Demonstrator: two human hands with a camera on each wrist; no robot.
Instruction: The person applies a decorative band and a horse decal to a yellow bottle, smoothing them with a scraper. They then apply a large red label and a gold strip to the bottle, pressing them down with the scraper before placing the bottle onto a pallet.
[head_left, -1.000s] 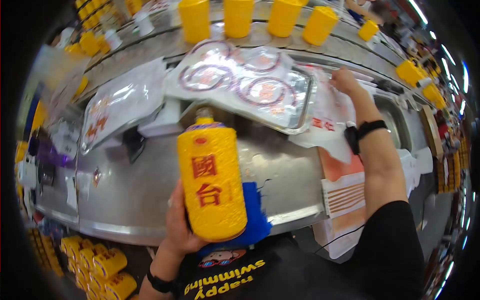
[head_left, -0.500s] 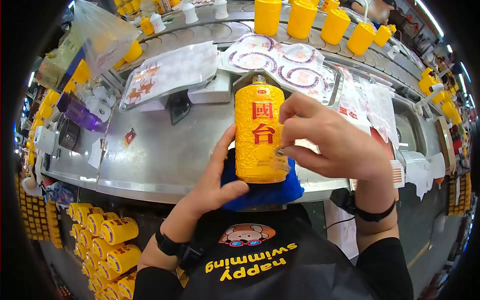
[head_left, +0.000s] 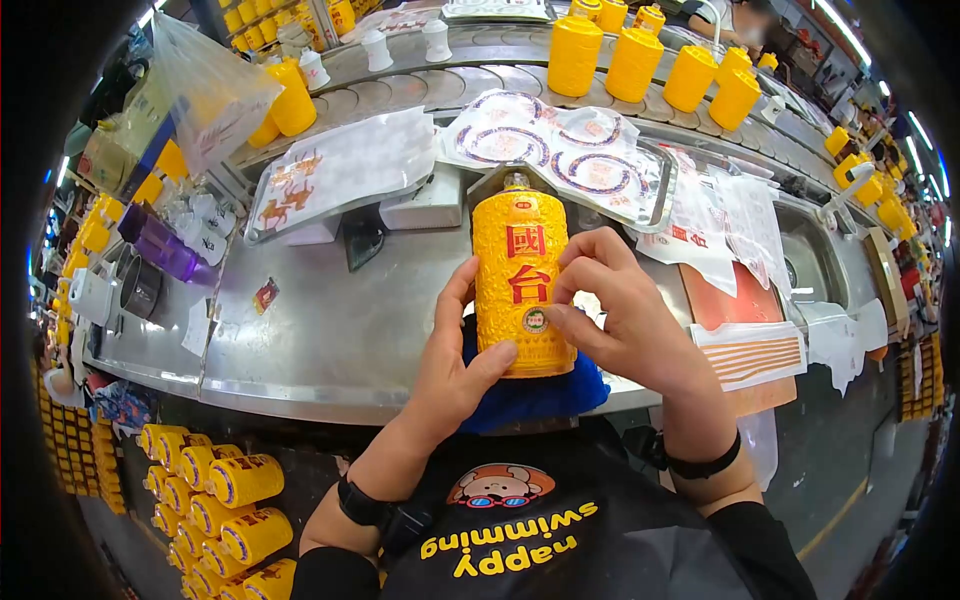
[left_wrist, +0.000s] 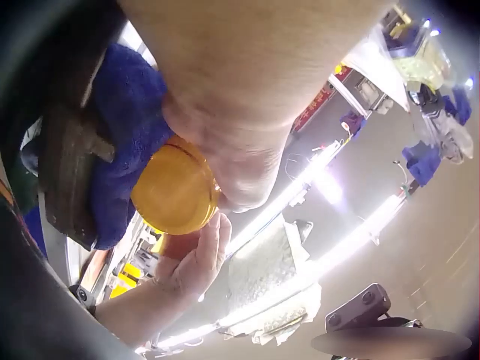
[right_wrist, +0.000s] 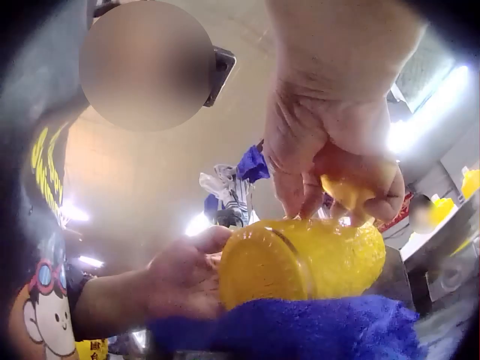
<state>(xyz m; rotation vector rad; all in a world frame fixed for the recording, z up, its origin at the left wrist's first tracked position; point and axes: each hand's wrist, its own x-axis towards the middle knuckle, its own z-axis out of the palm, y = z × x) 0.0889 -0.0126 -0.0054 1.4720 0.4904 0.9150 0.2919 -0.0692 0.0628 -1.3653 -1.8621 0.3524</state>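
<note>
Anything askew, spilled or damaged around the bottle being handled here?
Nothing stands out. The yellow bottle rests intact on the blue cloth, gripped by the left hand and right hand; its round sticker sits level under the red characters. No spill shows on the steel table.

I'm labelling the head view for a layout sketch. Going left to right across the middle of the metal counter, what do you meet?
purple container → left hand → yellow bottle → right hand → striped sheet
</note>
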